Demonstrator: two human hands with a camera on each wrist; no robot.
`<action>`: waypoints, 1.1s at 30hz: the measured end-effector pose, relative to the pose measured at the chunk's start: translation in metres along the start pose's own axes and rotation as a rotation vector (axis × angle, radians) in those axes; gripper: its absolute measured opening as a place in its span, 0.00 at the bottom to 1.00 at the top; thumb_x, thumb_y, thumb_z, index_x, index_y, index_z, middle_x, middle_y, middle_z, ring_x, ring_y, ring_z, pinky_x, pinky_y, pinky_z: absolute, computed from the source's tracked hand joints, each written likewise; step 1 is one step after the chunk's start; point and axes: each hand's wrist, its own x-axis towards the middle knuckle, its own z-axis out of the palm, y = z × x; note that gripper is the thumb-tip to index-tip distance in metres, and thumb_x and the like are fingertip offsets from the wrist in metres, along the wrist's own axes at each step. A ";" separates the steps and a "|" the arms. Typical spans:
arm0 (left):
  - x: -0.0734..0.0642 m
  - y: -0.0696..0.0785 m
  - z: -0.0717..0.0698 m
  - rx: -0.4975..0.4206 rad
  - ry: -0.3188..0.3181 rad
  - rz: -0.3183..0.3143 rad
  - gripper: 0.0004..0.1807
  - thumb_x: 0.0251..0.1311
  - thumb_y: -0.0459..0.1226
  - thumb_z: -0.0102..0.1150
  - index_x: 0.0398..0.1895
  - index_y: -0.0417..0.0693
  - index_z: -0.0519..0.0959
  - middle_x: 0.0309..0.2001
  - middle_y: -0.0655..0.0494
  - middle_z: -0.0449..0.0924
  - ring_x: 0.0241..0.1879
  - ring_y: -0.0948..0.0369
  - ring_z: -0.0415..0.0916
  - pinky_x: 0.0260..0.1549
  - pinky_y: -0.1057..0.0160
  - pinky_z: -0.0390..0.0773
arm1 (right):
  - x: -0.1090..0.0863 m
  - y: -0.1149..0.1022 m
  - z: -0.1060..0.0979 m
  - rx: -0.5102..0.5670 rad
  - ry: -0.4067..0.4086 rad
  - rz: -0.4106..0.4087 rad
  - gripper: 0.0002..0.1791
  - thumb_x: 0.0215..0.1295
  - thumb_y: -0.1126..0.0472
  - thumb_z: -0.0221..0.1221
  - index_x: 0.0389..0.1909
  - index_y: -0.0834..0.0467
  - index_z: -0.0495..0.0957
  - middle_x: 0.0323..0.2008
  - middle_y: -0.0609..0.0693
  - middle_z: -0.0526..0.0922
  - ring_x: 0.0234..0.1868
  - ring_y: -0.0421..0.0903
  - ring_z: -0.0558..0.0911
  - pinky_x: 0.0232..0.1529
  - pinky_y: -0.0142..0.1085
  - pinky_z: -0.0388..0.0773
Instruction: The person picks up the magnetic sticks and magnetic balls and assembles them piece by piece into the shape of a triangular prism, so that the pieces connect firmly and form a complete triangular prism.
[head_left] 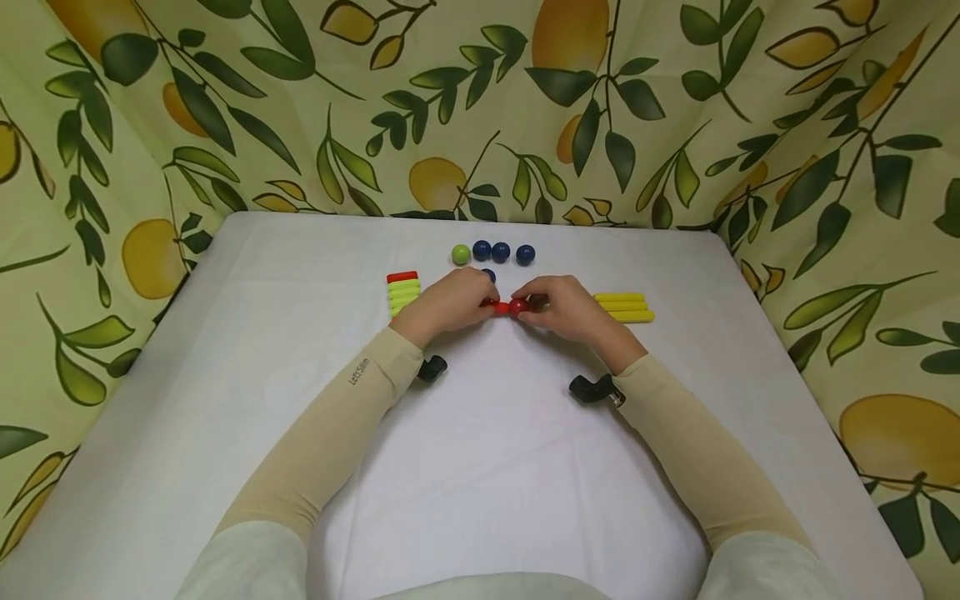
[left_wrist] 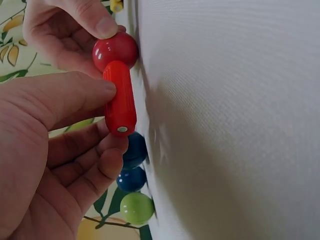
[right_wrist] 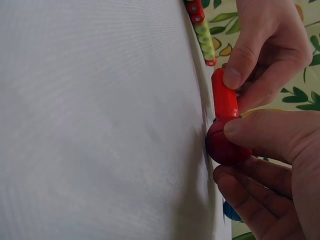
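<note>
In the middle of the table my left hand pinches a short red rod between thumb and fingers. The rod is ribbed and has a small silvery dot in its free end. My right hand holds a glossy red ball by thumb and fingertips. Ball and rod touch end to end, in line with each other. Just beyond the left hand lies a blue ball, partly covered by that hand in the head view.
Behind the hands, a green ball and several blue balls form a row. Light green rods with a red rod lie left, yellow rods right. Patterned cloth borders the white table.
</note>
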 end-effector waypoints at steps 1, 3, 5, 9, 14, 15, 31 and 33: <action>-0.001 0.000 0.000 0.001 0.000 0.000 0.09 0.73 0.35 0.67 0.49 0.41 0.92 0.38 0.51 0.87 0.39 0.53 0.78 0.46 0.57 0.81 | 0.000 0.000 0.000 -0.002 0.002 0.001 0.18 0.67 0.63 0.75 0.57 0.59 0.89 0.43 0.51 0.89 0.44 0.50 0.85 0.50 0.45 0.83; -0.002 0.000 -0.003 -0.002 0.002 -0.010 0.11 0.74 0.37 0.68 0.52 0.40 0.91 0.43 0.49 0.88 0.43 0.53 0.81 0.51 0.56 0.81 | -0.001 0.000 0.000 -0.003 0.001 0.005 0.18 0.67 0.63 0.75 0.57 0.59 0.89 0.44 0.52 0.89 0.44 0.50 0.85 0.51 0.45 0.83; -0.005 0.000 -0.009 -0.013 0.013 -0.032 0.14 0.74 0.38 0.68 0.56 0.40 0.90 0.48 0.48 0.89 0.49 0.52 0.82 0.56 0.55 0.81 | -0.001 0.000 0.001 -0.003 -0.003 0.007 0.18 0.67 0.63 0.75 0.57 0.59 0.89 0.44 0.52 0.89 0.45 0.50 0.85 0.52 0.46 0.84; -0.009 -0.007 -0.028 -0.048 0.050 -0.084 0.16 0.75 0.38 0.68 0.61 0.41 0.87 0.55 0.47 0.87 0.56 0.51 0.81 0.62 0.53 0.79 | -0.001 0.001 0.000 -0.002 -0.018 0.015 0.18 0.68 0.63 0.74 0.58 0.59 0.89 0.45 0.52 0.89 0.46 0.50 0.85 0.53 0.46 0.84; 0.001 -0.018 -0.047 -0.084 0.055 -0.100 0.19 0.74 0.34 0.69 0.65 0.40 0.85 0.60 0.46 0.86 0.59 0.51 0.81 0.64 0.53 0.77 | 0.001 0.003 -0.001 -0.007 -0.031 0.034 0.19 0.69 0.62 0.74 0.59 0.58 0.88 0.46 0.52 0.89 0.47 0.51 0.84 0.54 0.46 0.83; 0.005 -0.020 -0.048 -0.090 0.046 -0.099 0.19 0.73 0.33 0.69 0.65 0.40 0.85 0.60 0.47 0.86 0.59 0.51 0.81 0.64 0.54 0.77 | 0.001 0.003 -0.002 -0.007 -0.031 0.038 0.19 0.69 0.62 0.74 0.59 0.58 0.88 0.46 0.52 0.89 0.47 0.51 0.84 0.54 0.45 0.83; 0.038 -0.031 -0.031 -0.093 -0.103 -0.110 0.18 0.69 0.29 0.69 0.61 0.43 0.89 0.59 0.48 0.86 0.55 0.54 0.80 0.61 0.56 0.79 | -0.001 0.001 0.000 0.016 -0.018 0.022 0.18 0.69 0.62 0.74 0.58 0.59 0.89 0.45 0.51 0.89 0.45 0.50 0.84 0.52 0.45 0.83; 0.036 -0.031 -0.031 -0.099 -0.100 -0.118 0.19 0.70 0.30 0.70 0.62 0.43 0.88 0.60 0.48 0.86 0.56 0.53 0.80 0.62 0.55 0.78 | -0.001 0.001 0.000 0.016 -0.018 0.026 0.18 0.68 0.63 0.74 0.58 0.59 0.89 0.45 0.51 0.89 0.46 0.50 0.84 0.52 0.45 0.83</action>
